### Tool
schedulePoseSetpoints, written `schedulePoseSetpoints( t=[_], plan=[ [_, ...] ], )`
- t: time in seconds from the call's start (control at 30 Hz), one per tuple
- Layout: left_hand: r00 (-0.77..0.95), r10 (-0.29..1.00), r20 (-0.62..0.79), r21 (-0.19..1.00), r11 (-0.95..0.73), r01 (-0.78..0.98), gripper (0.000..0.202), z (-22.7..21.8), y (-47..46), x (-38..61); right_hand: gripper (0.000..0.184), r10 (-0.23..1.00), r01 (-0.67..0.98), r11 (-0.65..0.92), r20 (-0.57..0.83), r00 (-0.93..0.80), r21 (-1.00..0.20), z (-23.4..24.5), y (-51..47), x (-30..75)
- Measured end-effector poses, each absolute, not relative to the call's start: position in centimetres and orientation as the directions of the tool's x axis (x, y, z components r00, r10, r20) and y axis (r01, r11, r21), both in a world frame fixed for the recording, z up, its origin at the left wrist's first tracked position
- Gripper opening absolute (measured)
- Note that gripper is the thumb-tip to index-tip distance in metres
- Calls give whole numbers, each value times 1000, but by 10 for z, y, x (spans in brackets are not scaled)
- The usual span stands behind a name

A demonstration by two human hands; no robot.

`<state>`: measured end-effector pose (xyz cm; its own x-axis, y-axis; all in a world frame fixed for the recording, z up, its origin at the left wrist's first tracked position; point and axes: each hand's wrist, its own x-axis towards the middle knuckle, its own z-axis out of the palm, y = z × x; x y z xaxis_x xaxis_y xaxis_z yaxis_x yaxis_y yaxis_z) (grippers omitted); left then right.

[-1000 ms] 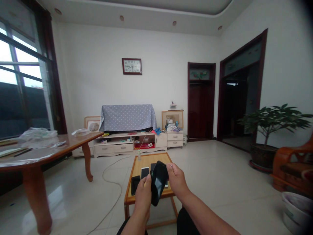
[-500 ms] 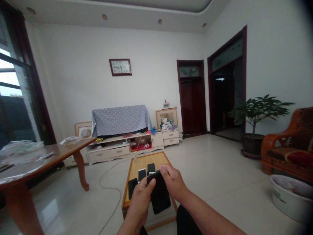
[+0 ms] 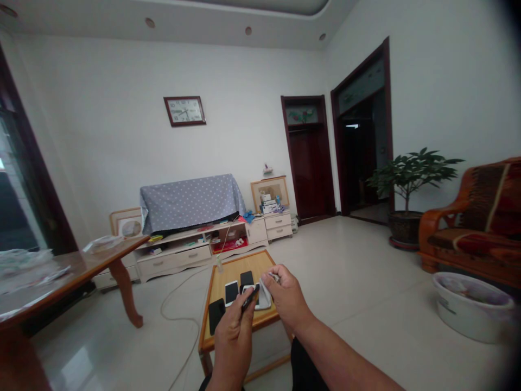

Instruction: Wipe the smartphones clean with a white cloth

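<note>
My left hand (image 3: 236, 331) grips a black smartphone (image 3: 249, 302), which is turned nearly edge-on. Beside it, the fingers of my right hand (image 3: 285, 290) pinch a white cloth (image 3: 264, 296) that hangs down; whether it is fabric or tissue I cannot tell. Both hands are over the near part of a small wooden table (image 3: 236, 262). On it lie a black phone (image 3: 216, 315) at the left, a white-framed phone (image 3: 232, 293) and a dark phone (image 3: 246, 278) behind. Part of another pale phone shows between my hands, mostly hidden.
A larger wooden table (image 3: 101, 252) with plastic bags stands at left. A cable (image 3: 195, 320) runs along the floor. To the right are a white tub (image 3: 468, 315), a wooden armchair (image 3: 431, 225) and a potted plant (image 3: 407, 217). A low cabinet (image 3: 175, 263) lines the back wall.
The black phone has turned from face-on to nearly edge-on in my left hand. My right hand has come away from it, and the white cloth now shows. The view has swung right.
</note>
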<state>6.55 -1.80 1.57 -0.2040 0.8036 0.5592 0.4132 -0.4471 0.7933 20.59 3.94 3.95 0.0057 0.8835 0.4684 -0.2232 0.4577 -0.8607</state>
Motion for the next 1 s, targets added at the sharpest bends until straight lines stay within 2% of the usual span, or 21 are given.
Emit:
schedulePoseSetpoints(
  t=[0.1, 0.27, 0.47, 0.67, 0.87, 1.0],
  plan=[
    [-193, 774, 602, 744, -457, 488, 38, 10, -16, 63, 23, 861, -128, 503, 508, -10, -855, 45, 25, 203],
    [-187, 726, 661, 695, -499, 518, 39, 2, -14, 59, 13, 805, 36, 589, 583, -110, -807, 51, 9, 203],
    [-187, 717, 672, 671, -481, 565, 36, 6, -16, 59, 15, 847, 47, 530, 531, 11, -846, 50, 30, 207],
    [-151, 703, 695, 651, -527, 546, 49, -4, -13, 52, 9, 783, 136, 620, 599, -171, -773, 52, 0, 195],
    [-181, 716, 674, 664, -480, 573, 37, 5, -17, 55, 16, 829, 65, 559, 557, -41, -827, 53, 20, 200],
    [-147, 712, 687, 651, -512, 561, 43, 0, -14, 52, 12, 798, 116, 601, 588, -133, -791, 50, 10, 194]
  ],
)
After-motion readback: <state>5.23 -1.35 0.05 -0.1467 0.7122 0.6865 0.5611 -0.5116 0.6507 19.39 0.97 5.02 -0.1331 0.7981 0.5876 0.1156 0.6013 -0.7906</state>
